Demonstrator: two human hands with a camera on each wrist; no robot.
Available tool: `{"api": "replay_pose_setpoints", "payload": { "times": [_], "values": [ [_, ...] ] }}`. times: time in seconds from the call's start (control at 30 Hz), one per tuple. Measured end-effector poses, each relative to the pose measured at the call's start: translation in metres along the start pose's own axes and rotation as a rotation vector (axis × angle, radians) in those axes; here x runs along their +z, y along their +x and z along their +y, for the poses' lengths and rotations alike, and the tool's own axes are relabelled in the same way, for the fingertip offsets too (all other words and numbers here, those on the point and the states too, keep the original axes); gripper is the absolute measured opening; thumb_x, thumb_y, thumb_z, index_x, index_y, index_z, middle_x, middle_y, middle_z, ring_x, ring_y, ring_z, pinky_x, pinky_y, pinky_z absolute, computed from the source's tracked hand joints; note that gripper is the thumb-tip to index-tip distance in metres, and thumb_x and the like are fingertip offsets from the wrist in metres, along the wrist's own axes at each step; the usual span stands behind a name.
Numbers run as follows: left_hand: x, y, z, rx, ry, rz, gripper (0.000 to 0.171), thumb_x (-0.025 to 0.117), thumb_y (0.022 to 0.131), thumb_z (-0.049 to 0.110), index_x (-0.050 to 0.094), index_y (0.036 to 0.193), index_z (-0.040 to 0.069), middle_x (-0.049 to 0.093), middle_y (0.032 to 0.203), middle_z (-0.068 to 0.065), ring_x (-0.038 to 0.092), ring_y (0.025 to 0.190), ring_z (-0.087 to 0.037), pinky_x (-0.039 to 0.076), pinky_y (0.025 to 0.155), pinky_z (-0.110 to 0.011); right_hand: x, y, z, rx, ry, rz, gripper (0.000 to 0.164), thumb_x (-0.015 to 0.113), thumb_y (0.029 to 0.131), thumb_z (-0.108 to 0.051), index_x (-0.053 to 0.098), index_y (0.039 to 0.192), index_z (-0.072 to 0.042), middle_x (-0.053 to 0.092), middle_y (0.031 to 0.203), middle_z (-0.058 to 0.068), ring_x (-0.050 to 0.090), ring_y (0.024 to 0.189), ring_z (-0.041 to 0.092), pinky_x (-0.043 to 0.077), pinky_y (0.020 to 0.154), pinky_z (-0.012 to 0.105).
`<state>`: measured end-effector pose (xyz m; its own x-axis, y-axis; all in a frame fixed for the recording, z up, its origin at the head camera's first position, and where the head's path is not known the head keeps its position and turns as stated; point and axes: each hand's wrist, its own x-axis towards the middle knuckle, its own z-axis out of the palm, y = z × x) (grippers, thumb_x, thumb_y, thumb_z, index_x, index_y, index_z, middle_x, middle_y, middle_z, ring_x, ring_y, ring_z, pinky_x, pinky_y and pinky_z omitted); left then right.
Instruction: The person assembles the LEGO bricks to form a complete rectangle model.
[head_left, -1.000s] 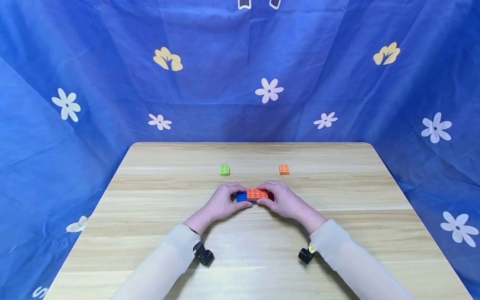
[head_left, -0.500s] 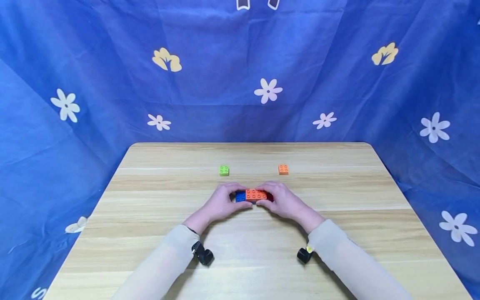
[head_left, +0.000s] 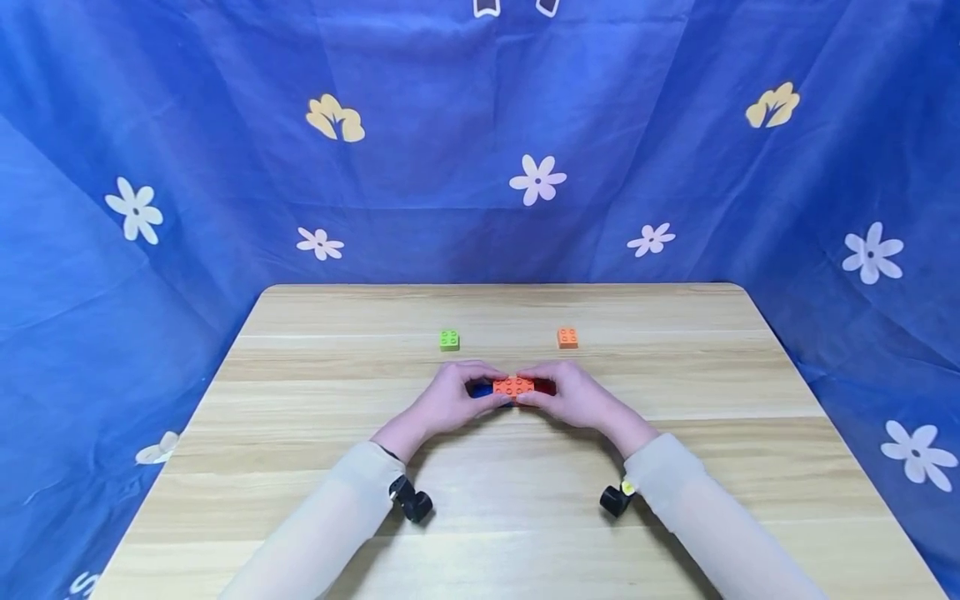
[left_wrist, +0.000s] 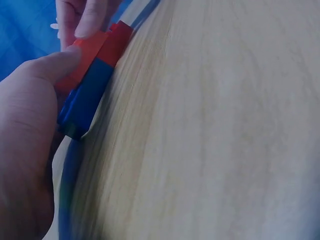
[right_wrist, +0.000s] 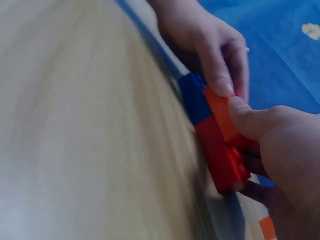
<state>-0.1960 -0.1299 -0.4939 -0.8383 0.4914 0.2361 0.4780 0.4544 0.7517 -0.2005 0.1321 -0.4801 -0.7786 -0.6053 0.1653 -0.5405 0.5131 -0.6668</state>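
- At the middle of the table (head_left: 510, 492), 2 hands meet over 1 stack of 3 bricks: 1 long orange brick (head_left: 513, 387) on top, with 1 blue brick (left_wrist: 94, 95) and 1 red brick (right_wrist: 219, 152) end to end beneath it.
- The left hand (head_left: 453, 398) has a narrow grip, pinching the long orange brick toward its left end, thumb on the near side and fingers on the far side; the blue brick lies just under this hand.
- The right hand (head_left: 579, 396) pinches the same brick toward its right end, also narrowly, thumb near and fingers far; the red brick lies just under it.
- The long orange brick spans the join between blue and red; its studs are partly covered by fingertips. Whether the stack touches the table, I cannot tell.
- Beyond the hands lie 2 small bricks, well apart, each with 4 studs up: 1 green brick (head_left: 449, 340) on the left and 1 small orange brick (head_left: 567, 337) on the right. That makes 5 bricks in view.
- Around the table hangs blue cloth (head_left: 420, 175) with white flowers and 2 yellow shapes.
- At the cuffs of 2 pale sleeves (head_left: 322, 521) sit 2 black wrist cameras (head_left: 615, 500).
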Motion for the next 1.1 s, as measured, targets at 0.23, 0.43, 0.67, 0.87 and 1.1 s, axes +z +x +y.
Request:
{"api": "replay_pose_setpoints", "payload": {
  "times": [0.23,0.43,0.67,0.87,1.1],
  "values": [
    [-0.001,0.003,0.0,-0.013,-0.016,-0.009,0.036,0.086,0.092,0.033,0.079,0.123,0.015,0.075,0.116,0.007,0.068,0.112,-0.013,0.052,0.103,-0.038,-0.001,0.001,0.008,0.052,0.061,0.014,0.04,0.082,0.096,-0.032,0.077,0.128,-0.01,0.077,0.121,0.002,0.07,0.113,0.018,0.055,0.1,0.041],
    [0.0,0.005,0.0,-0.026,-0.057,-0.025,0.035,0.088,0.091,0.028,0.08,0.121,0.014,0.075,0.11,0.009,0.067,0.107,-0.013,0.051,0.1,-0.039,0.003,0.004,0.014,0.095,0.163,0.037,0.036,0.088,0.091,-0.029,0.081,0.122,-0.013,0.078,0.116,-0.003,0.071,0.11,0.014,0.056,0.098,0.039],
    [0.0,0.01,0.002,-0.072,-0.071,-0.05,0.033,0.089,0.089,0.026,0.081,0.119,0.014,0.074,0.104,0.01,0.067,0.1,-0.012,0.051,0.096,-0.036,-0.002,0.006,0.014,0.144,0.191,0.006,0.036,0.089,0.089,-0.029,0.082,0.121,-0.015,0.078,0.115,-0.005,0.071,0.11,0.011,0.057,0.096,0.037],
    [0.003,0.008,-0.001,-0.057,-0.079,-0.035,0.032,0.088,0.09,0.027,0.081,0.119,0.016,0.074,0.104,0.011,0.067,0.1,-0.011,0.052,0.093,-0.036,0.0,0.004,0.013,0.137,0.221,0.026,0.036,0.09,0.088,-0.029,0.082,0.12,-0.014,0.078,0.113,-0.004,0.072,0.107,0.012,0.058,0.095,0.038],
    [0.005,0.005,-0.002,-0.06,-0.084,-0.022,0.033,0.089,0.089,0.026,0.081,0.119,0.015,0.075,0.105,0.011,0.068,0.102,-0.011,0.052,0.096,-0.037,0.001,0.003,0.012,0.146,0.212,0.023,0.037,0.091,0.088,-0.03,0.082,0.12,-0.014,0.078,0.113,-0.005,0.072,0.106,0.011,0.057,0.094,0.036]
  ]
}}
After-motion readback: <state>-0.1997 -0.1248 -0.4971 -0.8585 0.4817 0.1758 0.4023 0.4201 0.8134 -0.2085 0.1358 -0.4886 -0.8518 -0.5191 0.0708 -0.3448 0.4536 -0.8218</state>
